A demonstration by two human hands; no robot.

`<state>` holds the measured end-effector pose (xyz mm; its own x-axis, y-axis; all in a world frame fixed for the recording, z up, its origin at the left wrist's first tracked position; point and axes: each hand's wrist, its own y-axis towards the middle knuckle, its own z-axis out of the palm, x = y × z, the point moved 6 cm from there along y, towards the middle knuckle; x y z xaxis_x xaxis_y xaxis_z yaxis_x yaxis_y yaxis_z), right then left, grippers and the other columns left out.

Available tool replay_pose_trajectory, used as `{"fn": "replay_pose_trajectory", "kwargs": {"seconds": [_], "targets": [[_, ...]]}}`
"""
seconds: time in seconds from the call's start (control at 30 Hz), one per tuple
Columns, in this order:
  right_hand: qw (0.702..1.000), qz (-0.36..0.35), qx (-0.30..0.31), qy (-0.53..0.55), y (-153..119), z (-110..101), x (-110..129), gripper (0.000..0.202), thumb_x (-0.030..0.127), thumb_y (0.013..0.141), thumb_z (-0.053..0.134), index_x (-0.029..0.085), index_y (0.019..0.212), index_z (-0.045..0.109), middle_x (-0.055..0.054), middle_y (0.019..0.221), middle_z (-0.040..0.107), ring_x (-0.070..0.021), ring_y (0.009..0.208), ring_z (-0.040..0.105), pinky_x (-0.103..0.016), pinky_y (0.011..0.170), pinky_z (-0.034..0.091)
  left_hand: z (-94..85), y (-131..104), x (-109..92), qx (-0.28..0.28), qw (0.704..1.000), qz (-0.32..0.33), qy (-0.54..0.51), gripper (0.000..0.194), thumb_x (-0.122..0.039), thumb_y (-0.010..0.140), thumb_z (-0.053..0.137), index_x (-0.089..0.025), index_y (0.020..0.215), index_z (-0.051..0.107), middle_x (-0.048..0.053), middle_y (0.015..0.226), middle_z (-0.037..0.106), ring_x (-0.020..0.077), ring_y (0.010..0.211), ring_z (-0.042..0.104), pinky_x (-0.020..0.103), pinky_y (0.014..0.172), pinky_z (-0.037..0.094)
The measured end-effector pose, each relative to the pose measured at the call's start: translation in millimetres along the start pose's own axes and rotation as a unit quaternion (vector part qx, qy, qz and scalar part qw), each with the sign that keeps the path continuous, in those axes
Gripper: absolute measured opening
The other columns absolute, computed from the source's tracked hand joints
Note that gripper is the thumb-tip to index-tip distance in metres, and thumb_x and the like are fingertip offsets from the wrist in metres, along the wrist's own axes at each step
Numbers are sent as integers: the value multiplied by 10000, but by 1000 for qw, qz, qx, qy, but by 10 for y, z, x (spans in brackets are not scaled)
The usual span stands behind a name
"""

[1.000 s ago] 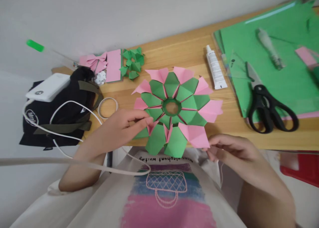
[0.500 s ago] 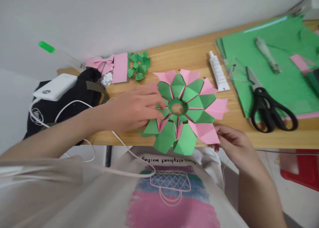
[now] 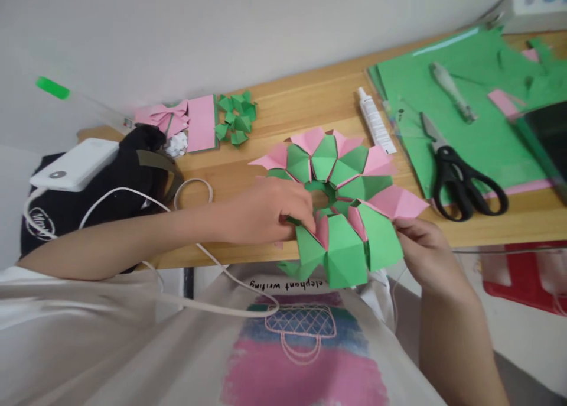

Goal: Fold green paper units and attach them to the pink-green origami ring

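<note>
A round folded paper flower (image 3: 325,158) with green and pink petals and a hole in its middle is held over the table's front edge. My left hand (image 3: 272,211) is closed on its left side, the fingers gripping the inner edge of a petal beside the hole. My right hand (image 3: 423,249) pinches the tip of a pink petal at the flower's right, with some fingertips hidden beneath. The near green petals are tilted down towards my shirt.
Behind the flower lie small green folded pieces (image 3: 237,119), pink paper (image 3: 202,122) and a glue tube (image 3: 376,120). At right, black-handled scissors (image 3: 463,178) and a cutter pen (image 3: 452,91) rest on green sheets (image 3: 407,78). A white power bank (image 3: 77,163) with a cable sits left on a black bag.
My left hand has shifted right and closed on the flower near its hole. The near petals have bent apart from the pink one at right, and the flower has moved slightly right.
</note>
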<state>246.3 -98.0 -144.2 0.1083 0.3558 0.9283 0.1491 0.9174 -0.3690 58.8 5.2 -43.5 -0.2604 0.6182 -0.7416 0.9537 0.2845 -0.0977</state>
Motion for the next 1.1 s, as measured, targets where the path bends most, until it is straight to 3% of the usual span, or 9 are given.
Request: {"fn": "replay_pose_trajectory", "kwargs": {"seconds": [0.13, 0.27, 0.47, 0.67, 0.9, 1.1], "targets": [[1000, 5, -5, 11, -15, -22, -18, 131, 362, 708, 790, 289, 814, 765, -22, 808, 755, -187, 728, 689, -300, 663, 566, 88, 90, -153, -8, 998, 57, 26, 282, -31, 836, 527, -182, 852, 765, 34, 834, 741, 161, 817, 655, 288, 781, 500], [1000, -4, -17, 24, -31, -22, -16, 209, 331, 707, 789, 328, 915, 773, -8, 999, 772, -217, 923, 707, -346, 819, 572, 162, 174, -233, -9, 998, 60, 21, 272, -36, 853, 531, -185, 872, 758, 22, 862, 752, 152, 817, 658, 271, 781, 513], [999, 23, -31, 33, -62, -87, -104, 204, 193, 705, 770, 328, 858, 775, 19, 851, 761, -187, 768, 683, -298, 723, 557, 268, 234, -257, -19, 999, 12, 49, 304, -70, 886, 490, -203, 875, 763, 8, 883, 755, 159, 817, 674, 269, 747, 502], [997, 3, -45, 67, -49, -63, -119, 188, 282, 691, 796, 248, 874, 767, -9, 840, 754, -199, 718, 683, -308, 633, 552, 307, 218, -350, -79, 982, 133, 113, 352, -52, 903, 427, -191, 828, 741, 2, 793, 733, 152, 747, 650, 279, 730, 491], [997, -37, -27, 67, -17, -43, -80, 107, 317, 691, 797, 242, 755, 754, 14, 648, 703, -162, 582, 634, -276, 545, 523, 290, 208, -395, -81, 975, 133, 161, 352, -51, 900, 415, -203, 812, 720, 1, 804, 737, 163, 752, 667, 291, 695, 503], [997, -35, -26, 57, -28, -14, -65, 175, 348, 731, 769, 229, 860, 767, -14, 741, 736, -184, 629, 672, -307, 567, 552, 428, 171, -510, -93, 945, 180, 258, 328, -100, 967, 379, -148, 880, 692, 42, 806, 723, 186, 733, 654, 332, 667, 504]]}}
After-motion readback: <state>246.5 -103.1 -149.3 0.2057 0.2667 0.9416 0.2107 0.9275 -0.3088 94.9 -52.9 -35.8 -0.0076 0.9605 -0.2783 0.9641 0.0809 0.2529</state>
